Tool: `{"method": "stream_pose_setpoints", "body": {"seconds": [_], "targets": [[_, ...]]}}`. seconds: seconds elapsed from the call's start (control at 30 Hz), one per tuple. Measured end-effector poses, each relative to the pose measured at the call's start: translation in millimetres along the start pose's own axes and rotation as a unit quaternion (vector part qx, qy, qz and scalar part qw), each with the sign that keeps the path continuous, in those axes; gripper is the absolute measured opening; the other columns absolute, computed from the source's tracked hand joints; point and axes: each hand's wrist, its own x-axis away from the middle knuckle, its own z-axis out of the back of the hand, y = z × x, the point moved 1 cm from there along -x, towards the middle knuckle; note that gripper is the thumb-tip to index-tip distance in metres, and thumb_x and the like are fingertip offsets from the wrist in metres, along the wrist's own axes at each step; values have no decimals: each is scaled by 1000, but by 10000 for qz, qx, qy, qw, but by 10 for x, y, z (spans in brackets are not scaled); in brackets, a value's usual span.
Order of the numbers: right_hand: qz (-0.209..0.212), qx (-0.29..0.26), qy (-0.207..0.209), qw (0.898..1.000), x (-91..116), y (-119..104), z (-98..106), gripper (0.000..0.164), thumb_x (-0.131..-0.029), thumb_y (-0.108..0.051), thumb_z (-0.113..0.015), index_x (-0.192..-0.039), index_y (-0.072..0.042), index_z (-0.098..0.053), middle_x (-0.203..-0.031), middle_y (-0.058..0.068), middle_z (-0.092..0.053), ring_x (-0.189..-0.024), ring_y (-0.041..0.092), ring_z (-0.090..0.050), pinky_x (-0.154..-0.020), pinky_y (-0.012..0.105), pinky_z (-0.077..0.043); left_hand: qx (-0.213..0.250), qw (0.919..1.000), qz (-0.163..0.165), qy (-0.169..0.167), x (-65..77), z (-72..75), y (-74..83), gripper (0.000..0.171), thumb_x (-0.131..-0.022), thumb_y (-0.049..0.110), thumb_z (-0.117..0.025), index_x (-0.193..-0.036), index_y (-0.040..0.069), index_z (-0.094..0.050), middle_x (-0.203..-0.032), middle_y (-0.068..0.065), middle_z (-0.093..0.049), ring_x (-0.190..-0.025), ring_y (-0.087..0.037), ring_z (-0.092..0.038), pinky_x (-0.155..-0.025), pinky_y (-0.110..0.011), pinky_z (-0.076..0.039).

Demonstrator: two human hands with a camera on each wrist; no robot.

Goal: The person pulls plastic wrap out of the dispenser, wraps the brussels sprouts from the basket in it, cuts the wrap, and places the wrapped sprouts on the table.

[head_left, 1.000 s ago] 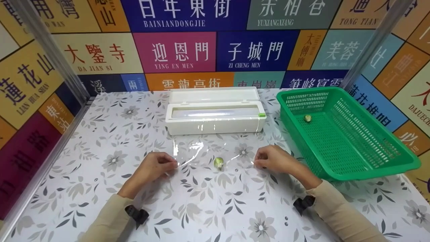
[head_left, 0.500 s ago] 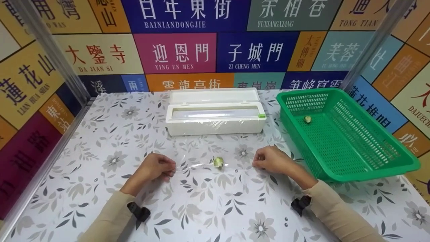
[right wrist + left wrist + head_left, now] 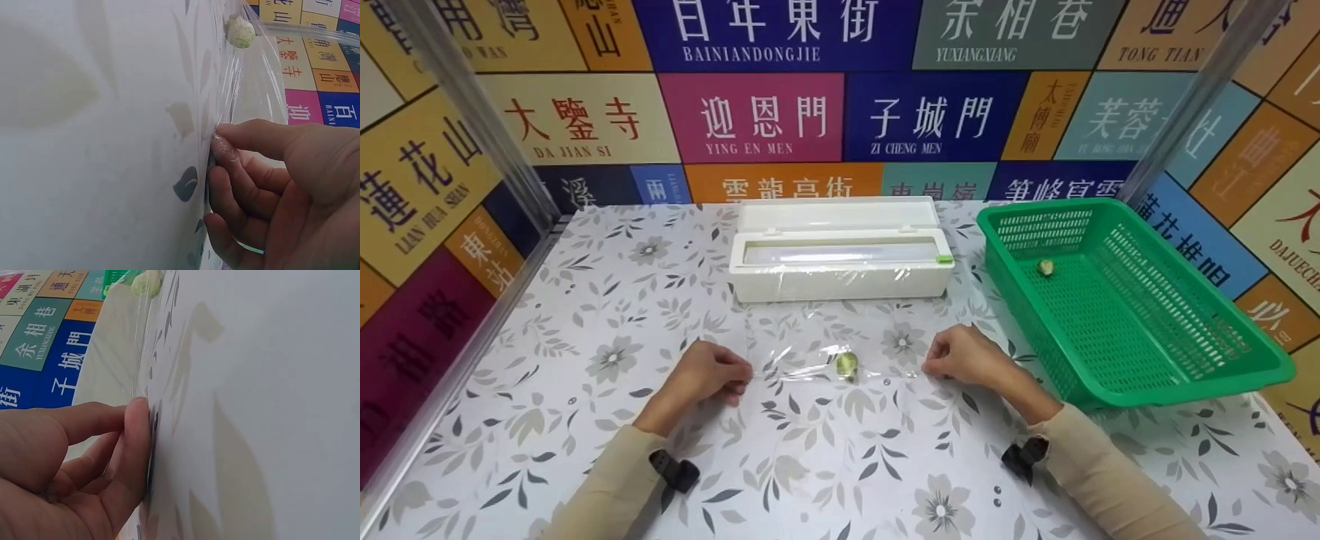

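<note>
My left hand (image 3: 709, 373) pinches one corner of a sheet of clear plastic wrap (image 3: 795, 362) between thumb and fingers, low over the tabletop. Opposite it, my right hand (image 3: 969, 360) pinches the other corner, as the right wrist view also shows. Between the hands sits a small green Brussels sprout (image 3: 847, 365), with the wrap's shine across and beside it. The film runs back to a white wrap dispenser (image 3: 840, 285), whose lid stands raised. In the left wrist view the sprout (image 3: 147, 283) is partly cut off at the top.
A green perforated basket (image 3: 1192, 391) stands at the right, close to my right forearm, with another small sprout (image 3: 1045, 268) inside. The table is covered with a white leaf-patterned cloth (image 3: 825, 480). Printed panels (image 3: 765, 116) wall off the back and sides.
The wrap's front edge has come down and forward to lie about the sprout, its glints shifting. Both hands have moved only slightly and keep their pinch.
</note>
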Motion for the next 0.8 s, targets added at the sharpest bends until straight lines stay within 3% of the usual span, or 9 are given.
{"method": "stream_pose_setpoints", "body": {"seconds": [0.2, 0.4, 0.57, 0.7, 0.8], "targets": [[-75, 12, -27, 10000, 85, -61, 72, 16, -89, -25, -74, -82, -12, -72, -72, -1, -68, -65, 11, -57, -55, 24, -44, -99, 9998, 11, -192, 109, 72, 33, 20, -92, 11, -70, -105, -4, -70, -80, -14, -74, -59, -16, -70, -54, -29, -61], [366, -273, 172, 9988, 164, -195, 139, 13, -91, -22, -73, -92, -9, -73, -88, 6, -74, -75, 15, -66, -62, 26, -52, -727, 9947, -629, 363, 256, 85, 192, 21, -91, 12, -71, -109, 0, -73, -95, -16, -75, -70, -21, -72, -60, -31, -62], [1058, -316, 286, 9935, 178, -362, 95, 24, -88, -20, -77, -107, -7, -73, -106, 9, -73, -99, 26, -65, -83, 36, -55, -841, 9887, -1192, 357, 327, -98, 380, 14, -88, 8, -73, -101, 3, -76, -97, -14, -76, -77, -26, -72, -62, -28, -62], [1492, -360, 223, 9879, 161, -484, 35, 31, -85, -20, -80, -112, -7, -73, -110, 8, -71, -103, 26, -64, -91, 41, -54, -866, 9855, -1450, 187, 359, -281, 509, 12, -87, 8, -75, -98, 5, -77, -92, -10, -77, -74, -25, -71, -59, -24, -59], [1783, -433, 128, 9829, 134, -543, -11, 33, -84, -19, -81, -114, -6, -72, -111, 10, -71, -104, 28, -65, -92, 45, -55, -1055, 9778, -1803, 145, 335, -404, 555, 10, -85, 8, -76, -96, 6, -77, -88, -8, -77, -71, -18, -69, -60, -22, -57]]}}
